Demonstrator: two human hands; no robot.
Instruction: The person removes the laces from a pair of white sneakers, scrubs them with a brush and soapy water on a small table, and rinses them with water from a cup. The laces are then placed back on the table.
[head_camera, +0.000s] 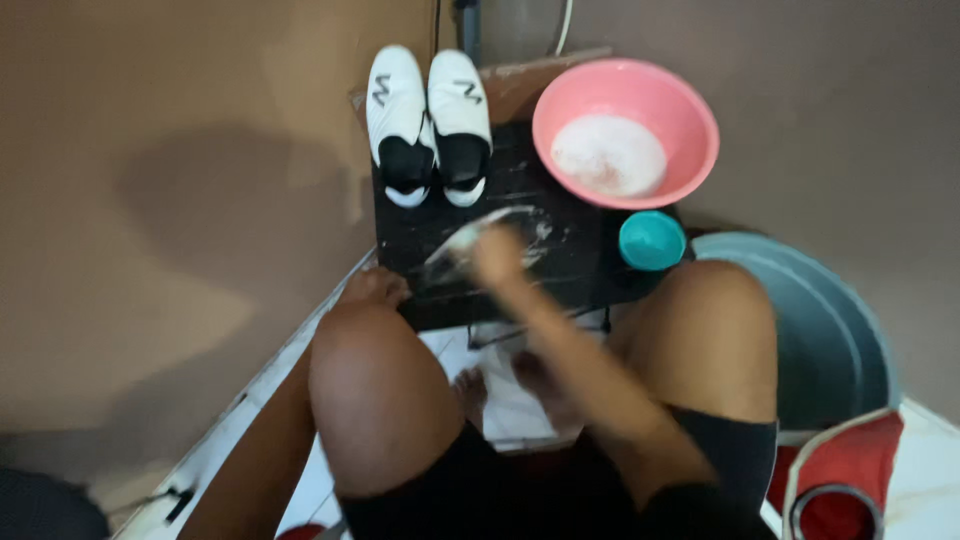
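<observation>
over the dark stool (560, 270) | right hand (497, 255) grips pale brush (455, 243) (blurred) | left hand (375, 287) grip unclear

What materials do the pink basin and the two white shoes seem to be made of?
The pink basin looks like smooth plastic: even colour, a thin rolled rim and a soft sheen. It holds whitish foamy water.

The white shoes seem to be smooth synthetic or leather uppers with black lining; the surface looks matte and uniform. The picture is too blurred to tell which.

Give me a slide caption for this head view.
Blurred right hand over dark board beside white shoes and pink basin.
</observation>
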